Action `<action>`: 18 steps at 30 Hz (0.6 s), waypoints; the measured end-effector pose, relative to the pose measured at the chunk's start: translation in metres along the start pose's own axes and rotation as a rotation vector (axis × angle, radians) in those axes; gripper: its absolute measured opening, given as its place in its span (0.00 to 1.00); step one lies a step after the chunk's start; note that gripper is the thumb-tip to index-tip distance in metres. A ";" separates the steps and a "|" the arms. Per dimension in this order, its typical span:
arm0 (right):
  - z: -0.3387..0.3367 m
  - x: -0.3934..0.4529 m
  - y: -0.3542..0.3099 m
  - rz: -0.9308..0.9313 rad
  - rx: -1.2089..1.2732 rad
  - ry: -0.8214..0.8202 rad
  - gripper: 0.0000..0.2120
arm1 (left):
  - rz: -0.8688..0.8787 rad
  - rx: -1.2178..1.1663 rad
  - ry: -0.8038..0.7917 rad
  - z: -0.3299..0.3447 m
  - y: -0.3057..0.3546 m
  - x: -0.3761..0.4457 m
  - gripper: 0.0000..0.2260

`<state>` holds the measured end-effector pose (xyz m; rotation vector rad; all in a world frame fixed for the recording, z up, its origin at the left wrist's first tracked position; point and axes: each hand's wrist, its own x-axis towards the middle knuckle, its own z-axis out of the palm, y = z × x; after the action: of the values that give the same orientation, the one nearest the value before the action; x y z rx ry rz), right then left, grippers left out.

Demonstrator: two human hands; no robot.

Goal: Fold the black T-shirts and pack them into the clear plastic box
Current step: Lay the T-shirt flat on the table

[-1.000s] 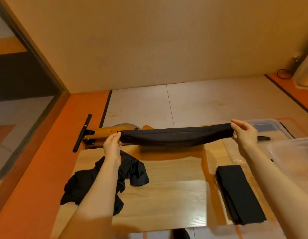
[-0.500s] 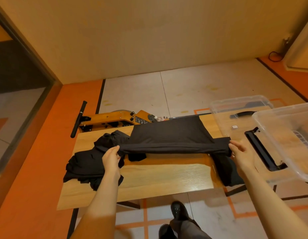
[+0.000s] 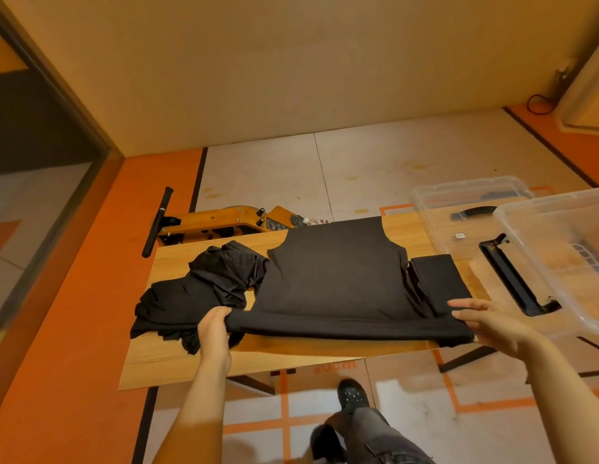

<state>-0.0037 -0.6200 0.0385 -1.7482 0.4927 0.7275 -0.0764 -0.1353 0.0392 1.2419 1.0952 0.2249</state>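
A black T-shirt (image 3: pixel 335 276) lies spread on the table (image 3: pixel 191 360) — its near edge lifted. The left hand (image 3: pixel 213 326) grips one corner, the right hand (image 3: pixel 485 321) pinches the other. The clear plastic box (image 3: pixel 559 259) stands just right.

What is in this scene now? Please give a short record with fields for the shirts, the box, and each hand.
shirt being folded: black T-shirt, spread on the wooden table, near edge lifted
left hand: grip on the shirt's left near corner
right hand: holds the right near corner, fingers mostly straight
unfolded shirts: crumpled black pile, left of the spread shirt
folded shirt: on the table, right of the spread shirt
clear plastic box: right side, no shirt visible inside
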 end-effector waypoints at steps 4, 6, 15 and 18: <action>0.009 0.021 -0.018 -0.144 0.101 0.163 0.18 | 0.146 0.134 -0.091 0.019 0.009 0.006 0.04; 0.015 0.033 -0.029 -0.196 0.168 0.246 0.19 | 0.207 0.211 -0.125 0.030 0.015 0.013 0.05; 0.027 0.103 -0.070 -0.251 0.286 0.390 0.15 | 0.265 0.351 -0.098 0.096 0.053 0.060 0.09; 0.027 0.129 -0.084 -0.220 0.304 0.416 0.07 | 0.253 0.359 -0.091 0.120 0.064 0.080 0.07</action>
<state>0.1384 -0.5655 0.0028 -1.6304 0.6421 0.1192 0.0816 -0.1347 0.0395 1.6986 0.9232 0.1646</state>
